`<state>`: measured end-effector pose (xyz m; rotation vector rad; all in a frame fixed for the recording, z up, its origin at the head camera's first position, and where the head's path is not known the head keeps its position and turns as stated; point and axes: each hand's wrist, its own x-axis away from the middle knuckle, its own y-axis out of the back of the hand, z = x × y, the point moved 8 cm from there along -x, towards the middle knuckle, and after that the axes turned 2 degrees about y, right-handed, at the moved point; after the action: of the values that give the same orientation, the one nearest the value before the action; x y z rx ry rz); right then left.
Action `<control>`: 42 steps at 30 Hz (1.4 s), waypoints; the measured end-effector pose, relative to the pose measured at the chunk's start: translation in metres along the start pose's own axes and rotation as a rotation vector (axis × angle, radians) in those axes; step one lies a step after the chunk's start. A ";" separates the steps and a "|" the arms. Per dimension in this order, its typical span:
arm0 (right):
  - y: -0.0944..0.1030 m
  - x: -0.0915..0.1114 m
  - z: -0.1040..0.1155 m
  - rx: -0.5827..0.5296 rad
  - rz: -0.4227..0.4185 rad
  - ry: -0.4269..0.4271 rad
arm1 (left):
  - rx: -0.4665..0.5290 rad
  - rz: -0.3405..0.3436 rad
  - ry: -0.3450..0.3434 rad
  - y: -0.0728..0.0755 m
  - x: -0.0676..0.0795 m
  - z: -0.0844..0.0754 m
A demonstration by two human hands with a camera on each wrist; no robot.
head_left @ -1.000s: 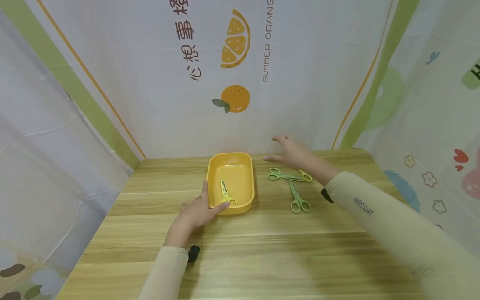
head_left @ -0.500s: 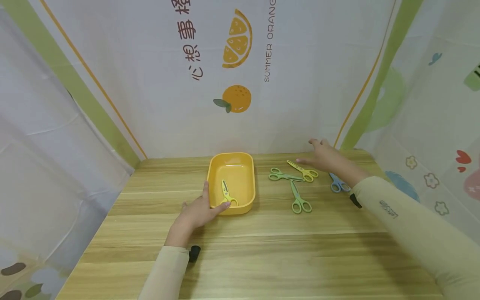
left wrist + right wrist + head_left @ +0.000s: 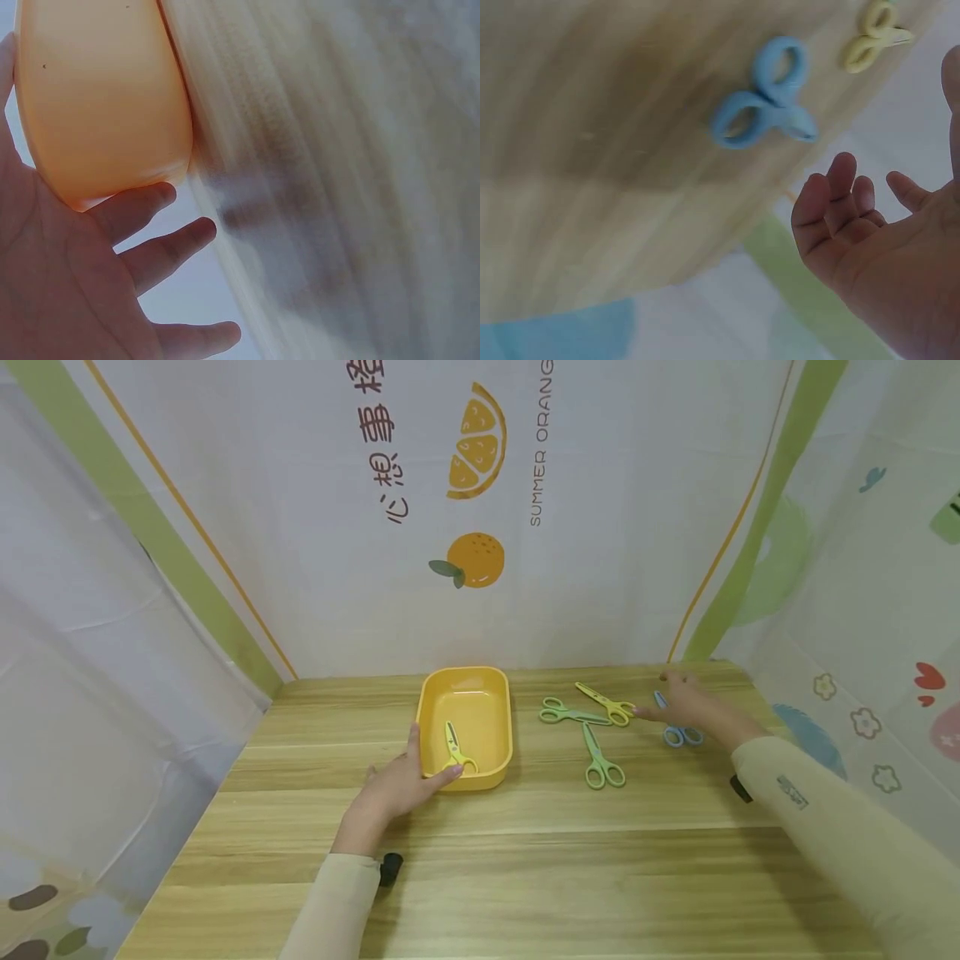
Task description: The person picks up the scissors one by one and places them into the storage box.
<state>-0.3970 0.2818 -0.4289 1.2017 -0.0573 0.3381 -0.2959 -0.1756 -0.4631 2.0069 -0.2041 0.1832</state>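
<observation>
In the head view my left hand [image 3: 399, 787] rests against the near left corner of a yellow plastic box [image 3: 495, 770], thumb over the front rim. Its fingers are spread in the left wrist view, some reaching past the box wall [image 3: 105, 97]. Inside the box lies a pair of yellow scissors [image 3: 452, 745]. My right hand [image 3: 688, 703] hovers over blue scissors [image 3: 681, 736], partly covering them; its fingers hold nothing. The right wrist view shows these blue scissors [image 3: 772, 105] apart from the loosely bent fingers, with yellow scissors [image 3: 874, 37] beyond.
Between box and right hand lie yellow scissors [image 3: 617, 712], green scissors [image 3: 558, 712] and another green pair [image 3: 596, 766]; the yellow pair overlaps the first green one. A printed cloth [image 3: 585, 568] hangs behind the wooden table [image 3: 525, 877].
My right hand has moved right, from above the yellow and green scissors to above the blue pair, which came into view. My left hand stays at the box.
</observation>
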 end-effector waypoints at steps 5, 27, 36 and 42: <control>-0.013 0.000 -0.026 0.051 0.017 -0.026 | -0.003 0.003 0.004 -0.003 -0.001 0.001; -0.036 0.012 -0.067 0.049 0.031 0.008 | -0.007 0.013 0.014 -0.001 -0.001 0.001; -0.033 0.014 -0.057 0.024 -0.052 0.065 | 0.003 0.019 0.016 -0.002 -0.001 0.001; -0.035 0.012 -0.057 0.020 -0.077 0.076 | -0.002 0.021 0.015 -0.002 -0.001 0.001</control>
<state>-0.3834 0.3261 -0.4783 1.2066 0.0582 0.3172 -0.2964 -0.1755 -0.4652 2.0015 -0.2157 0.2110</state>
